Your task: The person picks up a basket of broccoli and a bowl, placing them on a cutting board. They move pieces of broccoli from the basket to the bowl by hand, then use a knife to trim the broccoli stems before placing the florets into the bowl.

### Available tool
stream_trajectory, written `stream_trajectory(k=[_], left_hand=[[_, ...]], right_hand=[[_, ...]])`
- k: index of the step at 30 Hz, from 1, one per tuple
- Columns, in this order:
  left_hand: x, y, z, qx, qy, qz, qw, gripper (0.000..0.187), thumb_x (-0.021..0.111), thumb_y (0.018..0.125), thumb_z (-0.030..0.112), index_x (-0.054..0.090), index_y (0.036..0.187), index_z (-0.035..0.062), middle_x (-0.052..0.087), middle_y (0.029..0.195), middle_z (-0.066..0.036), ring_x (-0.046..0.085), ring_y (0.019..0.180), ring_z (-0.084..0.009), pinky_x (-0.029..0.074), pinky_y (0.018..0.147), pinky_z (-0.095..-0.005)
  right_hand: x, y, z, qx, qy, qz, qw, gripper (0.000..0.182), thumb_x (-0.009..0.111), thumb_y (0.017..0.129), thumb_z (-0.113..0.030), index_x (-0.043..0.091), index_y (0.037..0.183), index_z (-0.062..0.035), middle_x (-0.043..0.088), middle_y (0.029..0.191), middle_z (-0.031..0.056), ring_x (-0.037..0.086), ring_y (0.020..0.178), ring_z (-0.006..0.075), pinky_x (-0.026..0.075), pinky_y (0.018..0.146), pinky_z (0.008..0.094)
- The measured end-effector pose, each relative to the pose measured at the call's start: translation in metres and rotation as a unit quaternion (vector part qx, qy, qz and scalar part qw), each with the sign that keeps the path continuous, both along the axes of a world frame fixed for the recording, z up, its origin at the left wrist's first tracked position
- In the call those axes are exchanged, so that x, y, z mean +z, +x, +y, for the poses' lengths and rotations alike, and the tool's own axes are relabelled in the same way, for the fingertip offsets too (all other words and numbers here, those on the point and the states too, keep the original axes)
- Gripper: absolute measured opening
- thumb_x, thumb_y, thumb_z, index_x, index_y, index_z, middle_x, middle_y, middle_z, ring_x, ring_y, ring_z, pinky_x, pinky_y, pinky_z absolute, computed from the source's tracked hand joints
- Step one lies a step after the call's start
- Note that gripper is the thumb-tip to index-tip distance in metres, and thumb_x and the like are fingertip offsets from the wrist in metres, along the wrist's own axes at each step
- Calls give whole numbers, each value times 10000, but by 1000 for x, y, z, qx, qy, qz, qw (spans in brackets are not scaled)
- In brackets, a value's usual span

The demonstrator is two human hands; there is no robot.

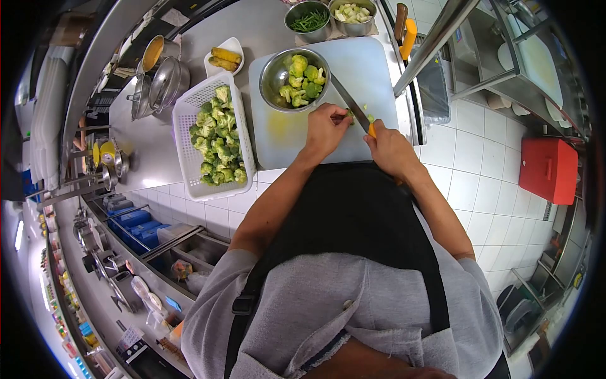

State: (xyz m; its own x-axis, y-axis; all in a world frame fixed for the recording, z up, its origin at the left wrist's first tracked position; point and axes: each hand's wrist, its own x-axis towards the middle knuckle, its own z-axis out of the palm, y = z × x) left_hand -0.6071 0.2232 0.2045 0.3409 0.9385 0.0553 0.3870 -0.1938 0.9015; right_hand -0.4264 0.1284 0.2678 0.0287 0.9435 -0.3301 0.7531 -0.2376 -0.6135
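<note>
My right hand grips a knife by its orange handle, the long blade slanting up and left over the white cutting board. Close to the blade, my left hand is closed, fingertips pinched on a small green piece, seemingly broccoli, mostly hidden by the fingers. Small green scraps lie just beyond the blade. A steel bowl with broccoli florets rests on the board above my left hand. To the left, a white perforated basket holds many more broccoli florets.
Beyond the board stand steel containers of cut green beans and pale cubes. A white dish holds yellow-brown pieces. Pots crowd the counter's left. More knives hang at the right edge, near a metal post.
</note>
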Motion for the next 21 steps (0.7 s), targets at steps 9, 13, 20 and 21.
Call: stream_trajectory(k=[9,13,20,21], left_hand=[[-6,0,0,7,-24,-17,1000,167,835,851,39,744,965,-42,748,957,-164,768,811,-232,625,743,-325],[14,3,-4,3,-20,17,1000,157,840,844,33,749,958,-24,755,954,-153,767,788,-220,620,729,-316],[83,-46,47,114,142,42,982,212,863,870,151,787,1030,34,789,970,-136,771,789,-203,608,709,-327],[93,-55,63,145,150,82,975,217,856,869,145,794,1051,44,791,995,-158,777,795,-237,612,720,-349]], right_hand=[[5,-5,-1,2,-12,-25,1000,335,565,1060,-269,532,1175,44,715,896,334,707,876,532,546,804,608],[-38,-11,2,-21,37,-21,999,334,567,1057,-255,518,1195,44,714,895,331,706,876,524,544,797,607],[-36,-11,4,-26,25,1,999,341,562,1063,-246,500,1219,51,706,879,334,693,844,532,536,775,617],[-36,-11,5,-27,21,4,999,341,564,1063,-247,502,1215,51,705,873,334,692,843,533,535,774,617]])
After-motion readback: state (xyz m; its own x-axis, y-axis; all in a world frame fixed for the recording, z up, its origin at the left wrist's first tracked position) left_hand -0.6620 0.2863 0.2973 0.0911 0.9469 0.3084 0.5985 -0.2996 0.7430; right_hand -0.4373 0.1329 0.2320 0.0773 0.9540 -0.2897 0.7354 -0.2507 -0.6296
